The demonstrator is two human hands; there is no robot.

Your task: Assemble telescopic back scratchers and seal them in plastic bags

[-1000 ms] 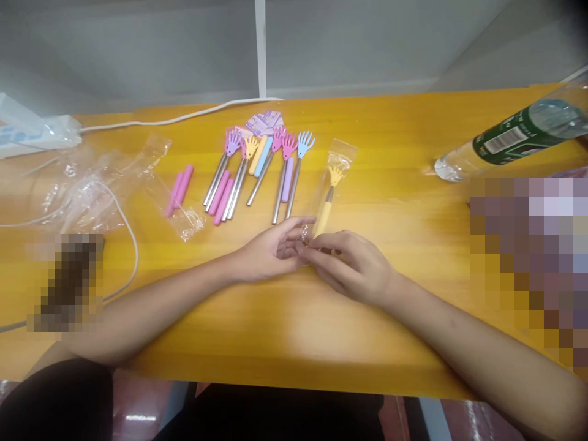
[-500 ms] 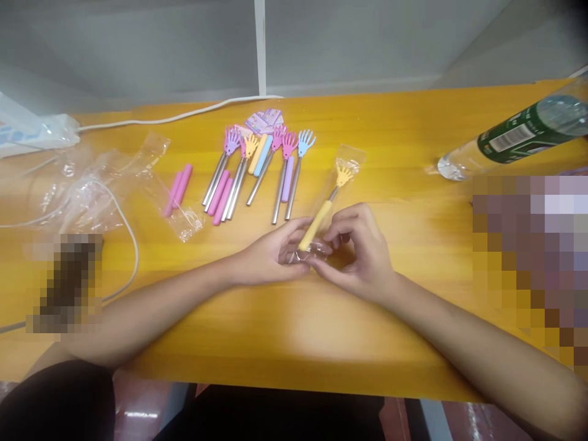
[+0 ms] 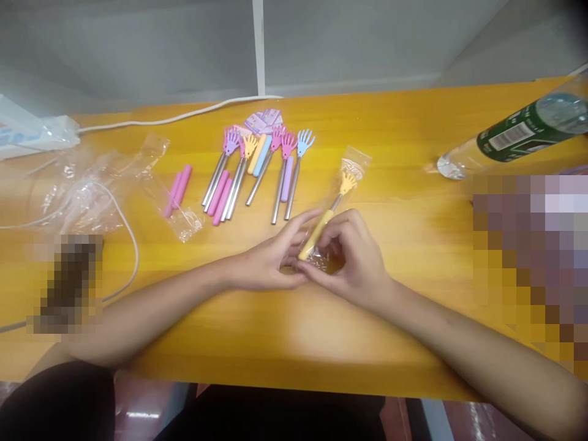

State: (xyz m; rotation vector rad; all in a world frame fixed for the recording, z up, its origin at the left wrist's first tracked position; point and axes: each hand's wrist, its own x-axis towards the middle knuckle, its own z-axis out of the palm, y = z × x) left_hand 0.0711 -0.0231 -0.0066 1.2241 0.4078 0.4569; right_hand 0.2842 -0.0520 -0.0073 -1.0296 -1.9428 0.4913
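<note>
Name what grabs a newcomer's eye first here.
The yellow scratcher in its clear bag, between the left hand and right hand, near the centre. Then the row of scratchers behind them, hand-shaped heads pointing away from the person. Last, the green-labelled bottle, far right.

Left hand [image 3: 261, 264]: bare!
Right hand [image 3: 358, 263]: bare too!
Forearms [image 3: 452, 329]: uncovered, both!
Clothing [image 3: 275, 413]: black, lower left and bottom centre!

- A yellow claw-headed scratcher [image 3: 316, 235] is slanting between the left hand [image 3: 266, 263] and right hand [image 3: 358, 260], its claw pointing away and rightward, its metal neck showing beyond the grip.
- A clear plastic bag [image 3: 358, 160] is enclosing it, crumpling around the handle's near end.
</note>
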